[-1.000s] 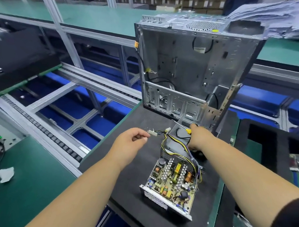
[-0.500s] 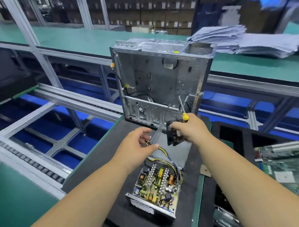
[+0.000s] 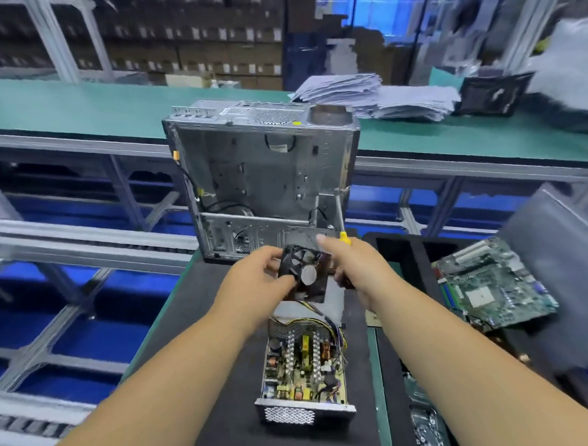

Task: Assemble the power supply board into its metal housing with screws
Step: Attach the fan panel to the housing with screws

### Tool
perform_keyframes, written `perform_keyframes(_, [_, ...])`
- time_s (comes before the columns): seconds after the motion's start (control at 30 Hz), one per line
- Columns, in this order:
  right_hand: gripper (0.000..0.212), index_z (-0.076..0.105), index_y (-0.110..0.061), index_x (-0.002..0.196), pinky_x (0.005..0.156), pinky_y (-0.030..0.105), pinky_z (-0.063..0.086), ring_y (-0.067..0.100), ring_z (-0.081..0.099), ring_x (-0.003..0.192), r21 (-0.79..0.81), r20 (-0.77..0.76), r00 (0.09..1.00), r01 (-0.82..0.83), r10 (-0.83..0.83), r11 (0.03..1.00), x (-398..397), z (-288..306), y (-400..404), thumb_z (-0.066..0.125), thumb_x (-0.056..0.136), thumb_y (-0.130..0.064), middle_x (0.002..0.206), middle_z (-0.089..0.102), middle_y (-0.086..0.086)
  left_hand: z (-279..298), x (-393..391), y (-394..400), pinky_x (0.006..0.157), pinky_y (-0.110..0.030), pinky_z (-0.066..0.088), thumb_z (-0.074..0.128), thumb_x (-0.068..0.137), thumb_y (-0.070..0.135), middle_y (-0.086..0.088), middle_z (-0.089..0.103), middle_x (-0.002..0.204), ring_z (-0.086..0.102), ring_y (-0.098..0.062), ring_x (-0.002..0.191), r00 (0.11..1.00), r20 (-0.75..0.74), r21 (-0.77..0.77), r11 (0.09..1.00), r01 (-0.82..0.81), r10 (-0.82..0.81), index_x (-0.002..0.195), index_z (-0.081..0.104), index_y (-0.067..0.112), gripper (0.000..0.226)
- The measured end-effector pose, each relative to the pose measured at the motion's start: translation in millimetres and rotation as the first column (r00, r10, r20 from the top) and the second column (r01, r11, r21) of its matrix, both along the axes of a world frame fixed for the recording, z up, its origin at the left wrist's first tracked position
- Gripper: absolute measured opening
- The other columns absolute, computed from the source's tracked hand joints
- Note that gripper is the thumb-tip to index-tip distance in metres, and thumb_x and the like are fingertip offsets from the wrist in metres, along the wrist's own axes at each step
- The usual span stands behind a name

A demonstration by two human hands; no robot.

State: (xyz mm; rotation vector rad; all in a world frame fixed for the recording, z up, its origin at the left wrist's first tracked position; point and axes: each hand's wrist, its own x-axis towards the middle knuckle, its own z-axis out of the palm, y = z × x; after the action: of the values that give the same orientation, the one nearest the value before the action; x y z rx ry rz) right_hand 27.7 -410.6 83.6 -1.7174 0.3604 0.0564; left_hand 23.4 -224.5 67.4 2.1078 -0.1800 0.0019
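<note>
Both hands pinch the black fan (image 3: pixel 303 274) — left hand (image 3: pixel 255 287), right hand (image 3: pixel 358 270) also gripping a screwdriver (image 3: pixel 343 232) — power supply board (image 3: pixel 304 367) lies directly below-near, long axis toward the wrists, equidistant.

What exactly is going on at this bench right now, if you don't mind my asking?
A person is working on a power supply. Both hands hold a black cooling fan up above the open power supply board, which sits in its metal housing on a black mat. The left hand grips the fan's left side; the right hand grips its right side and also holds a yellow-handled screwdriver. An empty computer case stands behind.
</note>
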Motion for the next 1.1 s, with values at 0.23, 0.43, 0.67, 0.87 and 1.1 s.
perform_keyframes(0.23, [0.038,0.054,0.000,0.102,0.041,0.022,0.039,0.010,0.034,0.044,0.534,-0.237,0.934,0.356,-0.268,0.767,-3.8,0.6,11.2,0.065,0.092,-0.035,0.095,0.071,0.023,-2.5,15.1,58.8,0.068,-0.009,0.047,0.073,0.083,0.008,0.010,0.066,0.093,0.062,-0.002,0.082,0.940,-0.187,-0.170,0.952,0.256,-0.286,0.115,0.066,0.032,0.041])
perform_keyframes(0.43, [0.014,0.058,-0.004,0.091,0.055,0.021,0.033,0.005,0.039,0.038,0.449,-0.184,0.924,0.381,-0.334,0.808,-26.4,-1.6,35.2,0.062,0.095,-0.017,0.087,0.067,0.013,-20.6,16.5,79.4,0.079,-0.010,0.046,0.076,0.081,0.012,0.018,0.068,0.099,0.062,0.007,0.081,0.873,-0.184,-0.076,0.892,0.446,-0.452,0.109,0.069,0.043,0.043])
perform_keyframes(0.67, [0.018,0.059,-0.013,0.079,0.063,0.032,0.046,0.014,0.050,0.057,-0.158,0.021,0.976,0.219,-0.219,0.963,-64.4,-15.3,47.1,0.074,0.084,-0.020,0.074,0.061,0.006,-36.9,0.0,75.1,0.093,-0.031,0.048,0.066,0.084,0.027,0.018,0.061,0.113,0.055,-0.008,0.108,0.809,-0.011,0.383,0.745,0.546,-0.588,0.126,0.053,0.055,0.052])
perform_keyframes(0.87, [0.018,0.069,-0.027,0.089,0.069,0.026,0.045,0.010,0.057,0.074,-0.559,-0.105,0.979,-0.202,0.174,0.804,-84.9,-35.4,40.0,0.081,0.077,-0.034,0.081,0.064,-0.006,-45.7,-25.5,56.4,0.093,-0.037,0.048,0.057,0.091,0.035,0.013,0.058,0.124,0.052,-0.015,0.118,0.775,-0.033,0.635,0.585,0.504,-0.632,0.135,0.050,0.047,0.046])
perform_keyframes(1.1, [0.011,0.073,-0.031,0.086,0.068,0.026,0.047,0.010,0.061,0.076,-0.603,-0.205,0.915,-0.398,0.349,0.691,-96.6,-67.3,29.7,0.078,0.079,-0.039,0.082,0.068,-0.007,-67.1,-50.0,42.6,0.087,-0.036,0.049,0.060,0.090,0.028,0.010,0.059,0.119,0.055,-0.018,0.112,0.788,-0.131,0.649,0.549,0.527,-0.602,0.125,0.060,0.043,0.038])
